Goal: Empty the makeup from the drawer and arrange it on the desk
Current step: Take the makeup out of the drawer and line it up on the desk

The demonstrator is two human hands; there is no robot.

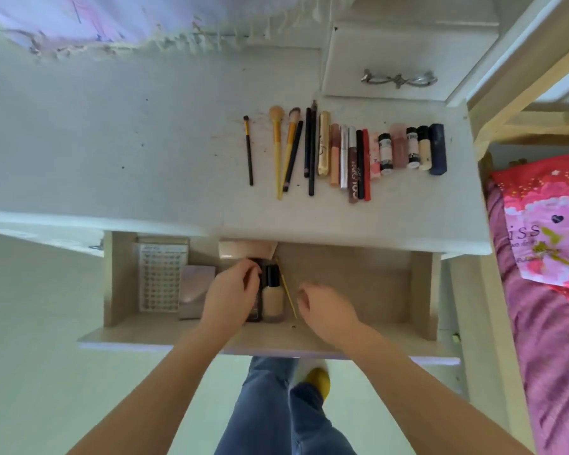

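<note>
Drawer (342, 284) at six o'clock held remaining makeup; row (345, 152) lay on table (112, 142) at one o'clock. Left hand (230, 293) grasped dark bottle (255, 290) — right hand (322, 307) loosely curled, holding nothing. Risk: neighbouring foundation bottle (273, 297) knocked aside — they touched.

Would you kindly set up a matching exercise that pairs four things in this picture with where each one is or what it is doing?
Things:
1. left hand
2. right hand
3. navy box
4. beige foundation bottle

Places or states:
A. right end of the row on the desk
B. lying in the open drawer, between a dark bottle and a thin yellow stick
C. fingers curled on the dark bottle
D. loosely curled over the drawer, holding nothing

Pairs: 1-C, 2-D, 3-A, 4-B
</note>
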